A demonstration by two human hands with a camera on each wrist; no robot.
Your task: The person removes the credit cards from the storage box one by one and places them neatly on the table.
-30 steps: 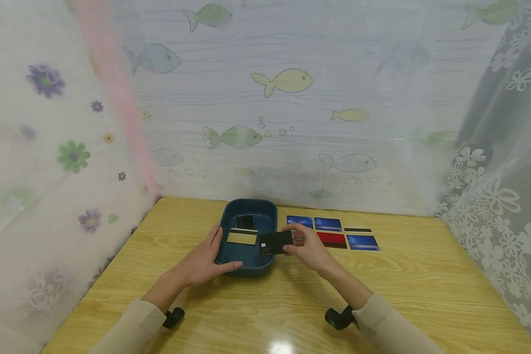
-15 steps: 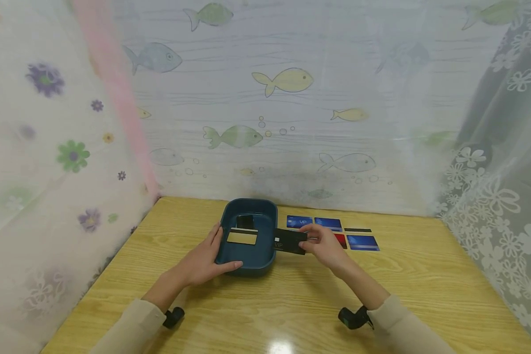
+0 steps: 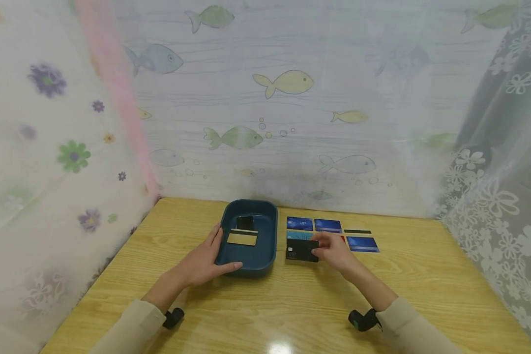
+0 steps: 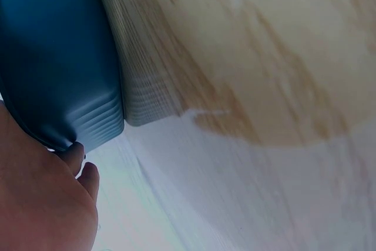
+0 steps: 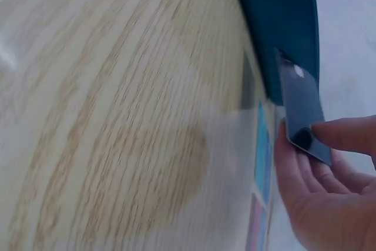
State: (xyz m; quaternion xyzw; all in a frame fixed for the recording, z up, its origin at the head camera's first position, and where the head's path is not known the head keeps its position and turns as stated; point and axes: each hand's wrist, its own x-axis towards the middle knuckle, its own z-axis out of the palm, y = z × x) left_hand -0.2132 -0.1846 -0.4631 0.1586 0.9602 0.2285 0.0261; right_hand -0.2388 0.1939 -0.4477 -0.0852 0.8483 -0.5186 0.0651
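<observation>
A dark blue tray [image 3: 270, 231] sits on the wooden table [image 3: 292, 300], with a gold card [image 3: 242, 238] and a black card [image 3: 245, 222] inside. My left hand [image 3: 205, 260] grips the tray's left and near rim; the left wrist view shows the tray's outer wall [image 4: 53, 57] against my palm [image 4: 41, 204]. My right hand [image 3: 332, 248] pinches a black VIP card [image 3: 302, 250] just right of the tray, low over the table. In the right wrist view that black card [image 5: 302, 116] is held between thumb and fingers [image 5: 346, 135] beside the tray [image 5: 282, 22].
Several blue cards [image 3: 327, 225] and a partly hidden red card [image 3: 341, 238] lie in rows right of the tray, plus a thin dark strip [image 3: 357, 231]. Fish and flower curtains [image 3: 283, 98] close the table's back and sides.
My right hand has carried the black VIP card from over the tray's right rim rightward and down to the table beside the tray. My left hand has stayed on the tray.
</observation>
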